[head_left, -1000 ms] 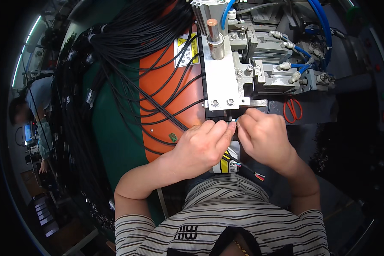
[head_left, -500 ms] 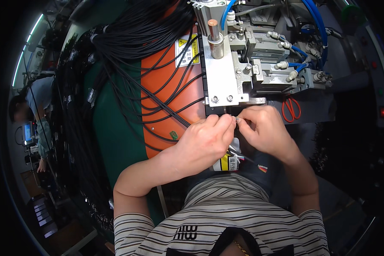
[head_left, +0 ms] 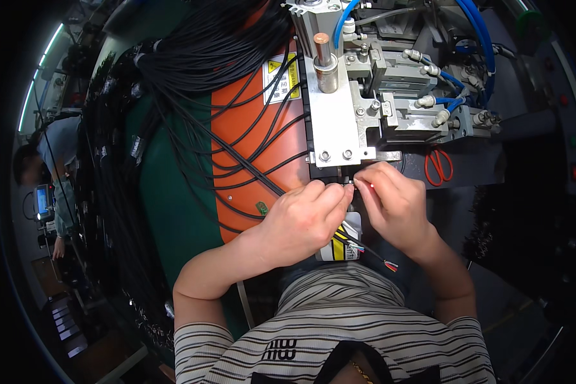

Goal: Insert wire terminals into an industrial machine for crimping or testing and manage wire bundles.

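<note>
Apparently pinches in the left hand (head_left: pixel 306 219), fingertips pressed together, a tiny pale piece (head_left: pixel 350 184), and curls the right hand (head_left: pixel 395 203) half-open just beside it, grip unclear, with coloured wire ends (head_left: pixel 391 266) below both and a metal fixture (head_left: pixel 335 128) just beyond.

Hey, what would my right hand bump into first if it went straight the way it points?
Your right hand would likely meet your left hand, fingertips first, though depth is unclear.

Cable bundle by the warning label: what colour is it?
The bundle is black, seen best in the head view.
</note>
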Available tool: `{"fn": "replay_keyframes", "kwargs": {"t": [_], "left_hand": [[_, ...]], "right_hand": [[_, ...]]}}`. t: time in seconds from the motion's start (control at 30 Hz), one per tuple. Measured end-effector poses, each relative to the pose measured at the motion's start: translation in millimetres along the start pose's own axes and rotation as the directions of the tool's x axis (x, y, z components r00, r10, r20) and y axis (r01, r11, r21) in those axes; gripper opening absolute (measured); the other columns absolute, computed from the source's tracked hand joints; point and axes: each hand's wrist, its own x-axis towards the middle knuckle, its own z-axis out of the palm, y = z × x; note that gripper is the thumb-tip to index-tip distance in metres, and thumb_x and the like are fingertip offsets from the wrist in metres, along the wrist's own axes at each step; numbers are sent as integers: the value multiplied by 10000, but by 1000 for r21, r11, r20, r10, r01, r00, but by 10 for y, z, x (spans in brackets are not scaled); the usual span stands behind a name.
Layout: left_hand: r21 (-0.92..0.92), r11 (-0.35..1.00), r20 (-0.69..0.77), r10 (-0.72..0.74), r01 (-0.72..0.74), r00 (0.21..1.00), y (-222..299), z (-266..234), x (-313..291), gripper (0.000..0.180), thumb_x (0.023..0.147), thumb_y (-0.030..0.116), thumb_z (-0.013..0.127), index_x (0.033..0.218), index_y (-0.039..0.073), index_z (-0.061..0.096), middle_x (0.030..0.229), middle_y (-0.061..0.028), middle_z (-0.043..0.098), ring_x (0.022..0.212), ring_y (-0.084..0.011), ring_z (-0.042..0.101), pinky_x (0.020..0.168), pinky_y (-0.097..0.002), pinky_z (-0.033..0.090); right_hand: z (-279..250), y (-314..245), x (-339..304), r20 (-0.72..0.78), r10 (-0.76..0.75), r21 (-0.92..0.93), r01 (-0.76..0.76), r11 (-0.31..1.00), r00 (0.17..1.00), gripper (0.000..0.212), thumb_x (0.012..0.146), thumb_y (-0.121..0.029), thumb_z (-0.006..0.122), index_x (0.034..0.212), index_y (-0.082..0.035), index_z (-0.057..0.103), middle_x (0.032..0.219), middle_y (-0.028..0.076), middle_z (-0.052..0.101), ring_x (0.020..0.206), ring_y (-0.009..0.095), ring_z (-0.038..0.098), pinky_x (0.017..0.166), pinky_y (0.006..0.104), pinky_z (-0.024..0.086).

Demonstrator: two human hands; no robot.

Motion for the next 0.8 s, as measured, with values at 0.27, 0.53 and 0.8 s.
{"fn": "replay_keyframes", "kwargs": {"t": [0.27, 0.53, 0.8], "left_hand": [[16, 999, 89, -44, 43, 995, -11, -60, 77, 330, 771, 66, 619, 1077, -56, 633, 872, -75, 529, 747, -201, 562, 618, -309, 502], [-134, 983, -150, -147, 127, 978, -196, 9, -273, 375, 678, -31, 633, 1051, -24, 673, 920, -116, 579, 795, -239, 585, 673, -355, 482], [-139, 988, -414, -114, 61, 903, -90, 6, -449, 407, 758, -31, 724, 1151, -12, 619, 944, -108, 536, 715, -226, 566, 613, -349, 476]], "right_hand": [[-76, -20, 43, 202, 129, -187, -91, 978, 971, 48, 838, -6, 669, 875, 8, 642, 725, 82, 637, 518, 182, 604, 457, 277, 448], [-16, 69, -63, 294, 514, 366, -592, 718, 806, 77, 893, -44, 654, 869, 28, 638, 648, -21, 605, 491, 1, 507, 423, 181, 343], [15, -396, -19, 185, 134, 361, -194, 912, 974, 219, 842, -15, 674, 1054, 21, 633, 836, 96, 645, 592, 137, 582, 518, 260, 465]]}}
